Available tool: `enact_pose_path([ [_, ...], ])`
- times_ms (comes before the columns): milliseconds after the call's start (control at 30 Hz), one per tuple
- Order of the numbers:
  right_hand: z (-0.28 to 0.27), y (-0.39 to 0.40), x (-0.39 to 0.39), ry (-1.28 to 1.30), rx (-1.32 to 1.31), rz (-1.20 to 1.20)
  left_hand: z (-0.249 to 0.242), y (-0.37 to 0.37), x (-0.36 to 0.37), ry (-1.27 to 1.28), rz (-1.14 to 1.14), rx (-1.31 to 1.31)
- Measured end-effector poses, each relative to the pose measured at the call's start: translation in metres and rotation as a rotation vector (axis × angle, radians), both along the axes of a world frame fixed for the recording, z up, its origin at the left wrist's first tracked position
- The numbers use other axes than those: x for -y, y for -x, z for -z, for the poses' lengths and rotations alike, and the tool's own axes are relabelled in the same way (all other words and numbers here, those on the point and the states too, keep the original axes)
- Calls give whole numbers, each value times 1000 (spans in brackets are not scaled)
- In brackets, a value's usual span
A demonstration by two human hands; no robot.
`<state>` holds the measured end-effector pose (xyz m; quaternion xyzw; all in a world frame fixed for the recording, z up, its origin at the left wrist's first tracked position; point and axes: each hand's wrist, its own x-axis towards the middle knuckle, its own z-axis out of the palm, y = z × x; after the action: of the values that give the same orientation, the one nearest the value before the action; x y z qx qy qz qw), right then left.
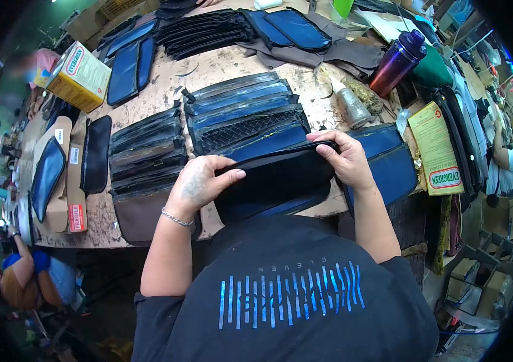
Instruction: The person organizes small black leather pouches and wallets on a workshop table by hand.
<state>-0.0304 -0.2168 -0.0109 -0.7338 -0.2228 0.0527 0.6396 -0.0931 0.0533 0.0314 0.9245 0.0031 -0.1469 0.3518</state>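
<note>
Between my two hands is a dark, flat fabric panel, raised at the near edge of the table. My left hand pinches its upper left edge, thumb on the near face. At the upper right corner, my right hand grips the same panel between thumb and fingers. Just beyond it lie overlapping dark blue and black sewn pocket pieces, one with a diamond quilted pattern. A second stack of black pocket pieces lies left of these. Blue panels sit by my right forearm.
Yellow Evergreen cans stand at the left and right. A purple bottle and a grey cone-shaped object are at the right back. Black pieces are stacked at the far side. Other people are at both sides.
</note>
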Motion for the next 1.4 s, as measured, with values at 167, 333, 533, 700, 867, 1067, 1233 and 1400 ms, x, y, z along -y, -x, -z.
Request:
enact_pose_path([
  [167,3,-3,1,-6,12,-8,18,5,-9,342,-98,69],
  [333,6,-5,2,7,2,-12,17,12,-4,236,4,254],
  [533,9,-6,1,23,0,-29,25,16,-5,300,-90,284],
  [700,13,-8,-1,96,-37,16,33,13,-13,366,-11,226],
  [867,14,-7,-4,57,15,25,38,15,-15,442,-127,166],
  [1067,15,-5,1,40,10,26,31,18,-15,460,-158,221],
  [1233,12,-6,0,83,145,37,27,20,-16,346,-69,440],
  [1400,9,-3,-2,8,74,14,27,20,-17,343,-67,471],
])
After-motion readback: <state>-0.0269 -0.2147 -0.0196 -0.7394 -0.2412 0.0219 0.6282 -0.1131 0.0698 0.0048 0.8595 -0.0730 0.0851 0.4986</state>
